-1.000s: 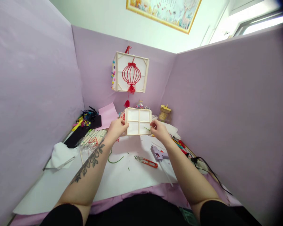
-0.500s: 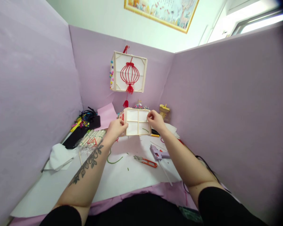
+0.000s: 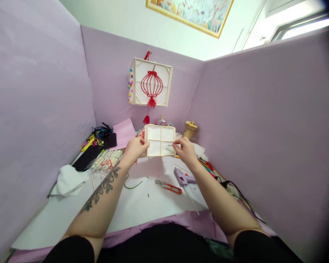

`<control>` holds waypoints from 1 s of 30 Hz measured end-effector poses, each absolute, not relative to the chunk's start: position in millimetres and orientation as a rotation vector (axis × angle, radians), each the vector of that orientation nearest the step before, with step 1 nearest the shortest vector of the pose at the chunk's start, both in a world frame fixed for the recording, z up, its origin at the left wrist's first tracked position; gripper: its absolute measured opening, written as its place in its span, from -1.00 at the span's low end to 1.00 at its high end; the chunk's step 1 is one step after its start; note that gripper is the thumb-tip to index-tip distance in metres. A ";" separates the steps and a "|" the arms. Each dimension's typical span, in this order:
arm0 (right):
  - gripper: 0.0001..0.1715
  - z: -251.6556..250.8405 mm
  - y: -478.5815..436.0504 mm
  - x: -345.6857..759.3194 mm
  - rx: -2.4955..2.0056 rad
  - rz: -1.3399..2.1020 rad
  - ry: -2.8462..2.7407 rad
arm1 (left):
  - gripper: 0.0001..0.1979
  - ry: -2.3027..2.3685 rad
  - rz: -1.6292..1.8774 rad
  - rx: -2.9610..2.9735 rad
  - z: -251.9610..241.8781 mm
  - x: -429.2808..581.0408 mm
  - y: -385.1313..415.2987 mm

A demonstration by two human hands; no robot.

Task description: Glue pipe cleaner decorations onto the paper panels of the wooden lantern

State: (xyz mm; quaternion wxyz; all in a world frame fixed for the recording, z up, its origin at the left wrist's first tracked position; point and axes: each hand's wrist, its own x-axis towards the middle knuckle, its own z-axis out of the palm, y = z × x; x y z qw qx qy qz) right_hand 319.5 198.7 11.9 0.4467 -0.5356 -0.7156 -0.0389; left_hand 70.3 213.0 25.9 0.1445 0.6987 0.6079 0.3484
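A small box lantern (image 3: 159,140) of pale wooden sticks and white paper is held up above the table, one four-pane face toward me. My left hand (image 3: 135,149) grips its left edge, fingers closed round the frame. My right hand (image 3: 184,149) is at the right edge, fingers pinched against the lower right pane beside a short green strand (image 3: 169,149). A red pattern shows on the lantern's left face.
A finished lantern (image 3: 150,82) with a red lantern motif hangs on the back partition. On the white sheet (image 3: 142,204) lie red snips (image 3: 168,187), a purple glue gun (image 3: 183,176), a green wire (image 3: 131,186), bagged sticks (image 3: 105,160), white tissue (image 3: 68,179). Purple partitions enclose three sides.
My right hand rose to the lantern's upper right corner, then came back down to the lower right pane. The left hand kept its hold on the lantern.
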 end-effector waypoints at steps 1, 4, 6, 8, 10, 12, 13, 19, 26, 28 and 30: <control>-0.88 7.1 195.5 318.3 -1.333 -0.091 -1.808 | -0.75 1.753 1.003 2.016 26.1 70.3 213.1; -0.89 -3.9 190.4 316.1 -1.379 -0.100 -1.855 | -0.74 1.750 0.999 2.017 27.1 70.0 212.4; -0.88 -7.9 187.7 315.9 -1.420 -0.119 -1.861 | -0.74 1.743 0.997 2.014 28.0 69.9 211.5; -0.90 -10.1 185.0 315.1 -1.457 -0.139 -1.867 | -0.74 1.738 0.997 2.007 28.7 70.1 210.8; -0.90 -11.1 183.4 312.6 -1.481 -0.153 -1.876 | -0.74 1.736 1.001 2.001 28.8 70.5 210.8; -0.90 -11.1 183.7 308.9 -1.493 -0.158 -1.880 | -0.74 1.735 1.007 2.001 28.2 70.6 211.3; -0.91 -10.6 184.4 307.1 -1.496 -0.154 -1.880 | -0.75 1.733 1.010 2.003 27.7 70.6 211.6; -0.89 1.8 188.1 297.5 -1.479 -0.008 -1.831 | -0.75 1.726 1.021 2.013 25.0 71.3 212.6; -0.84 27.2 208.3 250.7 -1.476 0.102 -1.575 | -0.76 1.721 1.021 2.021 25.1 74.1 208.0; -0.81 32.6 217.2 237.3 -1.499 0.102 -1.521 | -0.75 1.724 1.018 2.024 24.6 75.4 206.9; -0.75 36.7 224.9 229.0 -1.523 0.111 -1.494 | -0.76 1.725 1.015 2.023 23.7 77.1 206.6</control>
